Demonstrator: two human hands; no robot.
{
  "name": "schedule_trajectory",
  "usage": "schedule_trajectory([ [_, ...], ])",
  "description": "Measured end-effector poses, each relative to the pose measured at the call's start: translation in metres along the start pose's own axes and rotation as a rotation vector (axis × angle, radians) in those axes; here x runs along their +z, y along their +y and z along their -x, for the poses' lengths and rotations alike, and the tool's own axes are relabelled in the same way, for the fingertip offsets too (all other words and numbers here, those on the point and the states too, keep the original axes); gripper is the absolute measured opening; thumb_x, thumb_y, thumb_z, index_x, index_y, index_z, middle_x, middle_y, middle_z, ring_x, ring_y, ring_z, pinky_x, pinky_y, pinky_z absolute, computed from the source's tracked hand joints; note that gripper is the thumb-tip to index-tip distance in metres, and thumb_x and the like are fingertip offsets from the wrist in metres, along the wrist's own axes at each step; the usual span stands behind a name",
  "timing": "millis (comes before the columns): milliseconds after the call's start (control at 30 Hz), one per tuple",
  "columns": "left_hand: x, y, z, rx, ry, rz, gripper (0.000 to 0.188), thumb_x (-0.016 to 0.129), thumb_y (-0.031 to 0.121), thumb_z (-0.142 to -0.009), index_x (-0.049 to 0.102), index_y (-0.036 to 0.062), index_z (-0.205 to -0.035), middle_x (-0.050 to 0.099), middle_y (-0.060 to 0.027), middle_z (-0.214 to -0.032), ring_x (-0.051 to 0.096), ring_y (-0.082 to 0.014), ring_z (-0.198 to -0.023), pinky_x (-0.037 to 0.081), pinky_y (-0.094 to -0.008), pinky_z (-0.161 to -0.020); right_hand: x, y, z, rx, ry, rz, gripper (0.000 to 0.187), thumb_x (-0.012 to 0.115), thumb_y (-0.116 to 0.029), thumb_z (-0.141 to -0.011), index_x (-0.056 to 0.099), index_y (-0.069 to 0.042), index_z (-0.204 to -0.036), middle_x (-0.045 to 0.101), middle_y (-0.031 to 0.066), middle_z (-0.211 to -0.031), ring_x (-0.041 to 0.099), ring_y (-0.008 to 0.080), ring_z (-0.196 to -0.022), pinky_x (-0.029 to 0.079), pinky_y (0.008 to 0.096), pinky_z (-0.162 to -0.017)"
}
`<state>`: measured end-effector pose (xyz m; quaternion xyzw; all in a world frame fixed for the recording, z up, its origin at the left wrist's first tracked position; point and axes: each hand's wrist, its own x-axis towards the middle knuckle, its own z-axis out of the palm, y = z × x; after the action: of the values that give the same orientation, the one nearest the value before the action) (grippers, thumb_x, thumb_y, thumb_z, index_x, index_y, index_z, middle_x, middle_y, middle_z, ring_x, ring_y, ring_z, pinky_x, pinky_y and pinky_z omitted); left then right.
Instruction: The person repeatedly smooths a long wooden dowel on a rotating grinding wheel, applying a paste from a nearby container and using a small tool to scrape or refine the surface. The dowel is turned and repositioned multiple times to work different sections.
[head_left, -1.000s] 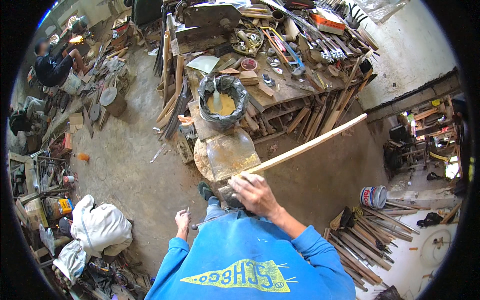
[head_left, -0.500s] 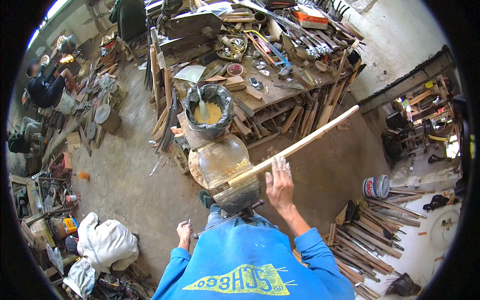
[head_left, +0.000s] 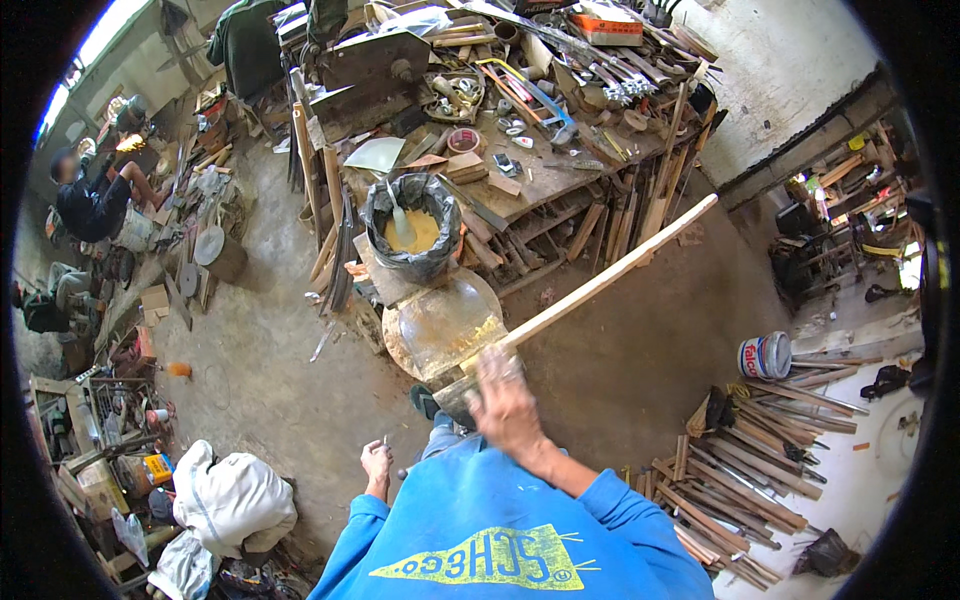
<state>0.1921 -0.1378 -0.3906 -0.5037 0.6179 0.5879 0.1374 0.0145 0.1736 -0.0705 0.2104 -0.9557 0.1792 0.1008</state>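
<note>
Pale wooden stick (head_left: 610, 287): Lies slantwise, near end along the edge of a scuffed sheet (head_left: 445, 312), far end jutting over the floor to the right, probably from being longer than its support.
Right hand (head_left: 508, 400): Reaches over the stick's near end, fingers outstretched rather than wrapped round; blurred, likely there to steady it at the supported part.
Left hand (head_left: 377, 463): Curls low beside a small dark knob (head_left: 402, 473), well apart from the stick; something thin shows at the fingertips, cannot tell what or how firmly held.
Dark block (head_left: 452, 403): Sits under the right hand, seemingly backing the stick.
Bag-lined bucket (head_left: 425, 266): Stands just beyond the sheet, holding yellowish liquid (head_left: 425, 230) and a pale utensil (head_left: 403, 230), perhaps placed for easy reach.
Cluttered table (head_left: 552, 188): Stands behind, wood leaning against it.
</note>
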Motion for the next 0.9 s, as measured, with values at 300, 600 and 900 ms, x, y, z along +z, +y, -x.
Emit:
schedule_trajectory([
  [300,0.000,0.006,-0.009,0.013,0.044,0.019,0.031,0.063,0.001,-0.087,0.056,0.0000,-0.117,0.067,-0.0102,-0.087,0.061,-0.0148,-0.064,0.052,-0.0288,-0.052,0.014,-0.015,0.012,-0.182,-0.144,-0.173,0.052,0.052,-0.026,-0.098,0.049,0.006,-0.140,0.050,0.0248,-0.144,0.044,0.0365,-0.138,0.031,0.0456,-0.118],
  [600,-0.010,0.147,0.000,0.414,0.132,0.334,0.019,0.060,0.010,-0.096,0.058,0.0044,-0.114,0.065,-0.0052,-0.093,0.057,-0.0104,-0.069,0.050,-0.0254,-0.060,0.014,-0.012,0.017,-0.046,-0.082,-0.230,0.043,0.052,-0.017,-0.096,0.057,0.003,-0.134,0.056,0.0246,-0.137,0.052,0.0353,-0.132,0.036,0.0456,-0.114],
  [900,0.008,0.362,0.139,0.874,-0.134,0.446,0.016,0.065,0.010,-0.094,0.063,0.0016,-0.108,0.061,-0.0021,-0.100,0.056,-0.0094,-0.084,0.047,-0.0254,-0.077,0.014,-0.042,0.040,-0.330,-0.084,-0.679,0.015,0.072,-0.013,-0.086,0.072,-0.003,-0.098,0.072,0.0133,-0.086,0.071,0.0297,-0.082,0.058,0.0397,-0.089],
])
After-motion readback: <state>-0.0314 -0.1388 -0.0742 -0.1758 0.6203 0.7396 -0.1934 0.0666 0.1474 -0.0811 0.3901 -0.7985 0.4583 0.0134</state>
